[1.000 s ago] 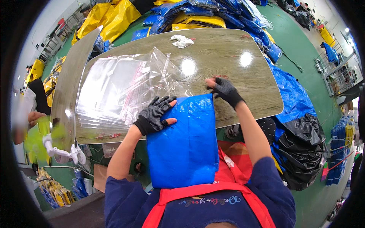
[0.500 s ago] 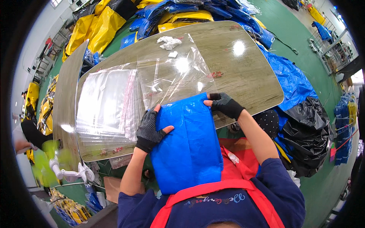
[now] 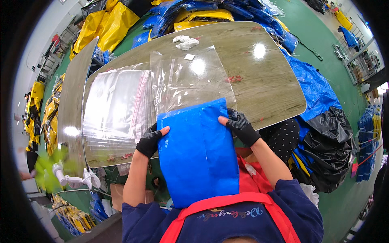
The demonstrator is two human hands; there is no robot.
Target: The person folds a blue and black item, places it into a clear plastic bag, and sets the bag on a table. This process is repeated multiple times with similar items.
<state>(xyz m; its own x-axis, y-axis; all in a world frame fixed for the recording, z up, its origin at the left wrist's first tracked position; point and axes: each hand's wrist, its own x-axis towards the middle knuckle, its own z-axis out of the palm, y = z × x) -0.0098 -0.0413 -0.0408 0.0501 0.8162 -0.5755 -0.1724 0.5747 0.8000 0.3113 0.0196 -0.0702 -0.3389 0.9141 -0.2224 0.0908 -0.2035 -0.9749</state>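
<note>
A folded blue plastic sheet [image 3: 198,154] reaches from my chest to the near edge of the table. My left hand [image 3: 150,139], in a black dotted fingerless glove, grips its left edge with the thumb on top. At its upper right edge my right hand [image 3: 242,126] pinches it the same way, fingers underneath. The far end of the sheet lies at the mouth of a clear plastic bag [image 3: 190,81] spread flat on the table. A stack of clear bags [image 3: 113,105] lies to the left.
The wood-patterned table [image 3: 267,77] carries a crumpled white cloth [image 3: 185,42] and a small white square [image 3: 189,57]. Blue and black sheeting [image 3: 324,141] heaps at the right. Blue and yellow packages [image 3: 206,16] pile up beyond the far edge. A white clamp-like fitting [image 3: 75,178] sits at the left.
My left hand has slid down the sheet's left edge, and its thumb moved outward. The sheet's top edge now spans wider and flatter. The clear bag has spread out more.
</note>
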